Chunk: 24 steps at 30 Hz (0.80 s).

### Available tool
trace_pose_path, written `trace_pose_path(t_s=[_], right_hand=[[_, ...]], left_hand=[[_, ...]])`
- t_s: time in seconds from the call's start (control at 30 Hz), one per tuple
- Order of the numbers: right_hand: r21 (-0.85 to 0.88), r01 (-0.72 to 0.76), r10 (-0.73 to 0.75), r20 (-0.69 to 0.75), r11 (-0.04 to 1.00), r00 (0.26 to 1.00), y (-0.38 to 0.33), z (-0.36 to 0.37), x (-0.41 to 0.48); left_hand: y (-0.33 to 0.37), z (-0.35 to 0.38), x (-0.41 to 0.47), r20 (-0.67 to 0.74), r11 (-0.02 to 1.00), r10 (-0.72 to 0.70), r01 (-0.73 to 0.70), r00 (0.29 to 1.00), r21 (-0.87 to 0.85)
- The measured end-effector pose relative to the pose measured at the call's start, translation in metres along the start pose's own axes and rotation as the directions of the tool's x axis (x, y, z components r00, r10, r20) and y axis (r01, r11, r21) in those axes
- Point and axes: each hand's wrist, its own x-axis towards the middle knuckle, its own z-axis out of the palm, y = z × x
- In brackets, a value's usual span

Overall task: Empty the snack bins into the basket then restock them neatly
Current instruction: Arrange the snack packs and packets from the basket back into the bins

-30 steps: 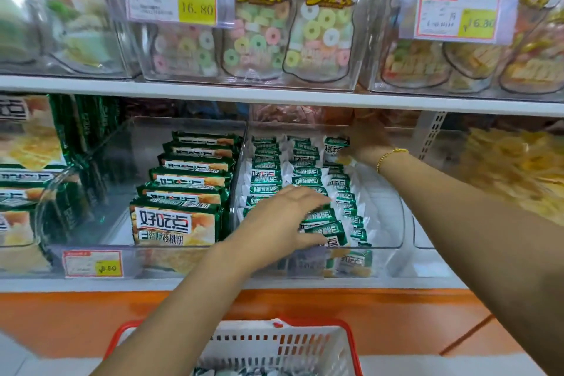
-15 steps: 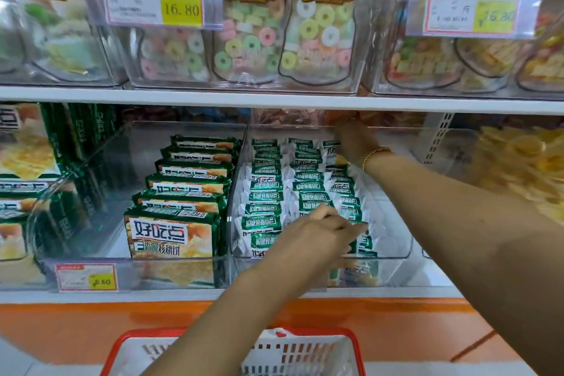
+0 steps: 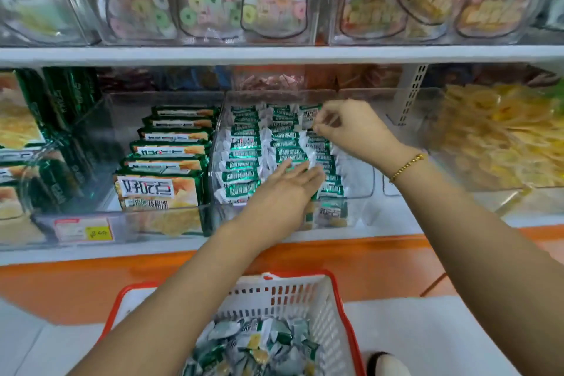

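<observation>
Restock about half done: my left hand point(image 3: 287, 185) presses flat on rows in the bin point(image 3: 361, 192), right hand point(image 3: 354, 128) pinches a packet point(image 3: 309, 115), more wait in the basket point(image 3: 305, 291).

The clear snack bin point(image 3: 363, 174) sits at centre, filled with small green-and-white packets point(image 3: 244, 162) overlapping in rows front to back. An upright packet point(image 3: 308, 116) stands at its 1 o'clock corner. At 9 o'clock, a second bin point(image 3: 131, 113) holds larger green packs point(image 3: 164, 168) in a row. At 6 o'clock, the red-rimmed white basket point(image 3: 305, 293) holds a loose heap point(image 3: 259, 345) of small packets.
</observation>
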Motion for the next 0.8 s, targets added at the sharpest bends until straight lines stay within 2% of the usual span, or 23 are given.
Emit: trace_pose_path(t_s=[0.03, 0.07, 0.17, 0.2, 0.23, 0.3, 0.37, 0.4, 0.47, 0.53, 0.6, 0.67, 0.8], right_hand=[[0.030, 0.017, -0.016, -0.027, 0.999, 0.999, -0.008, -0.001, -0.014], [0.065, 0.023, -0.020, -0.047, 0.998, 0.999, -0.015, 0.000, -0.030], [0.224, -0.021, 0.031, -0.041, 0.974, 0.999, -0.027, 0.011, -0.080], [0.273, -0.044, 0.052, -0.022, 0.961, 0.998, -0.026, 0.020, -0.098], [0.304, -0.065, 0.067, 0.003, 0.951, 0.998, -0.023, 0.033, -0.115], [0.309, -0.116, 0.085, 0.114, 0.944, 0.990, -0.014, 0.066, -0.150], [0.226, -0.205, 0.108, 0.377, 0.952, 0.920, -0.006, 0.107, -0.182], [0.152, -0.225, 0.112, 0.531, 0.962, 0.840, -0.004, 0.129, -0.197], [0.029, -0.183, 0.094, 0.770, 0.983, 0.631, -0.001, 0.171, -0.225], [-0.043, -0.089, 0.078, 0.895, 0.995, 0.439, -0.001, 0.202, -0.247], [-0.094, -0.010, 0.093, 0.951, 0.995, 0.296, 0.001, 0.224, -0.266], [-0.153, 0.058, 0.134, 0.960, 0.987, 0.244, 0.003, 0.239, -0.280], [-0.220, 0.093, 0.188, 0.944, 0.971, 0.271, 0.003, 0.256, -0.298]], left_hand=[[0.004, 0.002, -0.005, -0.068, 0.999, -0.020, 0.017, 0.997, -0.038], [0.007, 0.006, -0.012, -0.194, 0.992, -0.038, 0.013, 0.980, -0.126], [0.017, 0.022, -0.040, -0.544, 0.934, -0.105, -0.105, 0.833, -0.340], [0.019, 0.033, -0.053, -0.586, 0.920, -0.137, -0.117, 0.799, -0.374], [0.021, 0.045, -0.067, -0.566, 0.904, -0.175, -0.096, 0.806, -0.416], [0.024, 0.074, -0.095, -0.410, 0.853, -0.261, 0.010, 0.874, -0.522], [0.023, 0.114, -0.124, -0.209, 0.786, -0.319, 0.135, 0.924, -0.603], [0.023, 0.135, -0.139, -0.088, 0.744, -0.338, 0.209, 0.937, -0.635], [0.025, 0.173, -0.166, 0.176, 0.641, -0.347, 0.370, 0.921, -0.673], [0.032, 0.207, -0.186, 0.409, 0.573, -0.295, 0.502, 0.864, -0.648], [0.042, 0.232, -0.196, 0.600, 0.514, -0.228, 0.618, 0.767, -0.595], [0.053, 0.252, -0.198, 0.702, 0.432, -0.178, 0.696, 0.689, -0.573], [0.072, 0.285, -0.197, 0.771, 0.427, -0.177, 0.753, 0.612, -0.500]])
